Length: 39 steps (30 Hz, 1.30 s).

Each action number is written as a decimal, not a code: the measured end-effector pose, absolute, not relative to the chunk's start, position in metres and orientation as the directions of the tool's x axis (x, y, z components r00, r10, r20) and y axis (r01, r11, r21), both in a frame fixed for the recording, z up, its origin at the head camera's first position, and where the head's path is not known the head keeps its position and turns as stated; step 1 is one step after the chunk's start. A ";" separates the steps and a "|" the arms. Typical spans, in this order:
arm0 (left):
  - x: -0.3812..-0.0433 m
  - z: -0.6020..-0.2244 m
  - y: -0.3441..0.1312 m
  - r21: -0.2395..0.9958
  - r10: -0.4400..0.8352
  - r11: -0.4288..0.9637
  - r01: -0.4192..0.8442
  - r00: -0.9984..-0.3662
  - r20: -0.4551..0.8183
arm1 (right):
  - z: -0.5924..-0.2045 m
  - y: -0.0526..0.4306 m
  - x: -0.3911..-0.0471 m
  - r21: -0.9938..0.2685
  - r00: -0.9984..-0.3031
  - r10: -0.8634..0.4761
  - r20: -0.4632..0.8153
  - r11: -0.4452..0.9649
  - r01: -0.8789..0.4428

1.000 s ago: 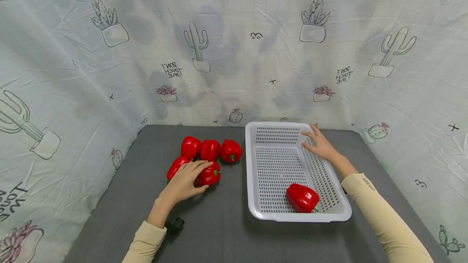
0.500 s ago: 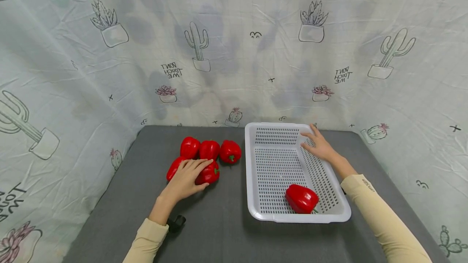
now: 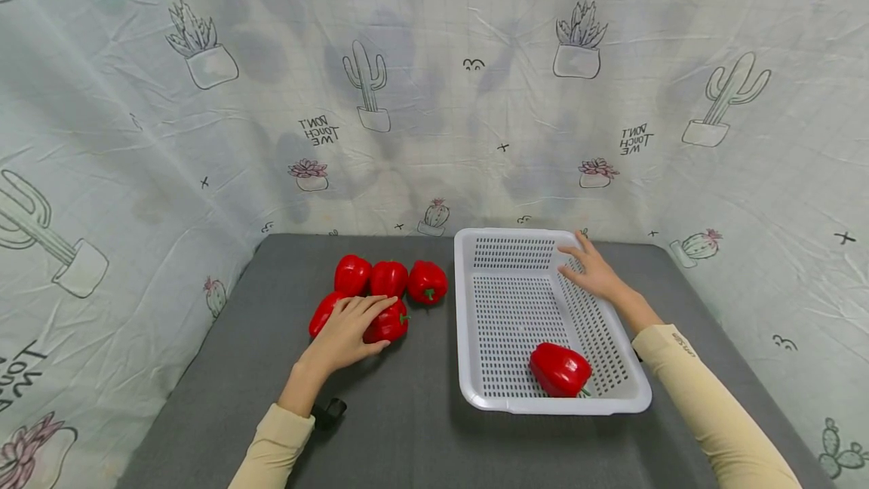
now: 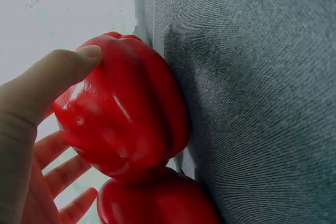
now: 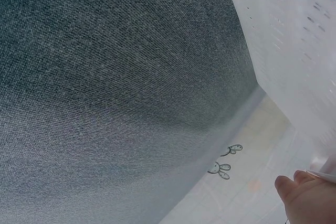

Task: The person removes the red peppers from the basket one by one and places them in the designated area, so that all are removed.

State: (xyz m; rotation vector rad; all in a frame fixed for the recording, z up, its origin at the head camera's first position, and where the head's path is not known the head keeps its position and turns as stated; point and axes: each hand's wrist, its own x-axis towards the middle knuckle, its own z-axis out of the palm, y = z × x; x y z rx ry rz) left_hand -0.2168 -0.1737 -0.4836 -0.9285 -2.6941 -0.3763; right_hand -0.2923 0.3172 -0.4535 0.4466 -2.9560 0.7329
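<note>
My left hand (image 3: pixel 346 332) holds a glossy red bell pepper (image 3: pixel 388 324) at the front of a group on the table. In the left wrist view, the thumb presses one side of this bell pepper (image 4: pixel 123 103) while the fingers reach around behind it. Another bell pepper (image 4: pixel 157 200) sits against it. On the far right rim of a white perforated plastic basket (image 3: pixel 465 323), my right hand (image 3: pixel 592 272) grips with spread fingers. Two of its fingertips show beside the basket wall (image 5: pixel 294 40) in the right wrist view. One bell pepper (image 3: pixel 560 370) lies inside the basket near its front.
Several more bell peppers surround the left hand, among them one at the back left (image 3: pixel 352 275) and one nearest the basket (image 3: pixel 428 282). Grey cloth covers the table (image 3: pixel 407 429). A printed curtain (image 3: pixel 434 96) closes off the back and sides.
The left hand has shifted very slightly away over its bell pepper. The right hand stays at the basket rim, and the basket and other peppers keep their places.
</note>
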 end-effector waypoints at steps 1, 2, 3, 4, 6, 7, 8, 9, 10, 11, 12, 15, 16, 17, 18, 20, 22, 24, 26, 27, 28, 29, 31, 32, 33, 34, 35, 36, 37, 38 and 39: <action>-0.217 -0.483 -0.173 0.158 0.559 0.762 0.628 -0.761 0.328 | -0.454 0.317 -0.292 -0.447 -0.956 -0.263 0.129 0.845 -0.293; -0.217 -0.483 -0.173 0.161 0.558 0.763 0.626 -0.763 0.326 | -0.454 0.317 -0.293 -0.447 -0.956 -0.262 0.128 0.845 -0.292; -0.218 -0.482 -0.173 0.163 0.557 0.764 0.624 -0.765 0.323 | -0.454 0.318 -0.293 -0.447 -0.957 -0.262 0.127 0.846 -0.291; -0.218 -0.481 -0.172 0.164 0.556 0.765 0.623 -0.767 0.320 | -0.454 0.318 -0.293 -0.448 -0.957 -0.262 0.127 0.845 -0.291; -0.218 -0.480 -0.172 0.169 0.556 0.765 0.622 -0.769 0.316 | -0.454 0.318 -0.294 -0.448 -0.956 -0.263 0.128 0.845 -0.293; -0.218 -0.479 -0.171 0.171 0.557 0.764 0.622 -0.770 0.313 | -0.454 0.318 -0.294 -0.449 -0.956 -0.264 0.128 0.844 -0.293; -0.218 -0.479 -0.171 0.171 0.558 0.764 0.622 -0.770 0.310 | -0.454 0.318 -0.294 -0.450 -0.956 -0.264 0.129 0.843 -0.294; -0.218 -0.478 -0.171 0.172 0.559 0.763 0.623 -0.770 0.308 | -0.454 0.318 -0.294 -0.450 -0.956 -0.264 0.130 0.843 -0.294; -0.218 -0.478 -0.170 0.173 0.561 0.762 0.624 -0.769 0.307 | -0.454 0.318 -0.294 -0.451 -0.955 -0.265 0.132 0.842 -0.296; -0.219 -0.477 -0.170 0.174 0.562 0.761 0.626 -0.768 0.307 | -0.454 0.318 -0.295 -0.451 -0.956 -0.264 0.131 0.843 -0.295; -0.219 -0.477 -0.170 0.174 0.563 0.759 0.627 -0.767 0.308 | -0.454 0.317 -0.295 -0.451 -0.956 -0.264 0.131 0.843 -0.294; -0.221 -0.475 -0.167 0.170 0.564 0.758 0.630 -0.764 0.315 | -0.454 0.317 -0.295 -0.451 -0.957 -0.259 0.130 0.844 -0.290; -0.222 -0.474 -0.166 0.168 0.564 0.758 0.630 -0.763 0.316 | -0.454 0.317 -0.295 -0.451 -0.957 -0.258 0.130 0.844 -0.289; -0.223 -0.473 -0.165 0.166 0.565 0.758 0.631 -0.761 0.319 | -0.454 0.317 -0.295 -0.452 -0.958 -0.256 0.130 0.845 -0.287; -0.224 -0.472 -0.163 0.164 0.566 0.757 0.632 -0.760 0.319 | -0.454 0.317 -0.294 -0.454 -0.958 -0.255 0.131 0.844 -0.286; -0.226 -0.469 -0.159 0.163 0.571 0.752 0.638 -0.755 0.322 | -0.454 0.317 -0.294 -0.456 -0.959 -0.252 0.130 0.844 -0.283; -0.227 -0.466 -0.155 0.169 0.576 0.746 0.645 -0.751 0.323 | -0.454 0.317 -0.294 -0.458 -0.960 -0.250 0.127 0.843 -0.281; -0.228 -0.463 -0.151 0.180 0.583 0.736 0.653 -0.746 0.322 | -0.454 0.317 -0.294 -0.459 -0.959 -0.252 0.127 0.843 -0.282; -0.229 -0.459 -0.148 0.192 0.589 0.725 0.661 -0.740 0.325 | -0.453 0.317 -0.294 -0.458 -0.959 -0.254 0.129 0.842 -0.284; -0.229 -0.457 -0.146 0.198 0.590 0.723 0.663 -0.740 0.322 | -0.453 0.317 -0.294 -0.458 -0.958 -0.254 0.130 0.842 -0.286; -0.230 -0.455 -0.144 0.199 0.593 0.720 0.665 -0.738 0.322 | -0.453 0.317 -0.294 -0.458 -0.958 -0.256 0.130 0.841 -0.287; -0.230 -0.454 -0.142 0.203 0.594 0.717 0.667 -0.737 0.322 | -0.453 0.317 -0.294 -0.457 -0.958 -0.256 0.132 0.842 -0.288; -0.231 -0.451 -0.139 0.206 0.597 0.713 0.670 -0.734 0.323 | -0.453 0.316 -0.294 -0.457 -0.957 -0.257 0.131 0.841 -0.289; -0.231 -0.450 -0.137 0.209 0.597 0.713 0.669 -0.736 0.321 | -0.453 0.316 -0.294 -0.456 -0.957 -0.259 0.131 0.841 -0.290; -0.231 -0.449 -0.136 0.212 0.596 0.713 0.668 -0.737 0.319 | -0.453 0.316 -0.294 -0.457 -0.957 -0.260 0.131 0.841 -0.291; -0.231 -0.448 -0.134 0.214 0.596 0.712 0.668 -0.737 0.318 | -0.453 0.316 -0.294 -0.457 -0.956 -0.263 0.131 0.840 -0.293; -0.231 -0.447 -0.133 0.219 0.595 0.712 0.667 -0.739 0.317 | -0.453 0.316 -0.294 -0.457 -0.955 -0.265 0.132 0.839 -0.296; -0.231 -0.447 -0.131 0.221 0.595 0.712 0.667 -0.740 0.315 | -0.453 0.316 -0.294 -0.458 -0.954 -0.268 0.133 0.837 -0.298; -0.231 -0.446 -0.130 0.227 0.596 0.709 0.668 -0.739 0.315 | -0.453 0.316 -0.294 -0.458 -0.954 -0.269 0.133 0.837 -0.300; -0.231 -0.445 -0.128 0.230 0.597 0.707 0.669 -0.738 0.314 | -0.453 0.316 -0.293 -0.458 -0.954 -0.269 0.134 0.837 -0.300; -0.231 -0.444 -0.127 0.235 0.600 0.702 0.672 -0.736 0.314 | -0.453 0.317 -0.293 -0.459 -0.954 -0.269 0.135 0.836 -0.301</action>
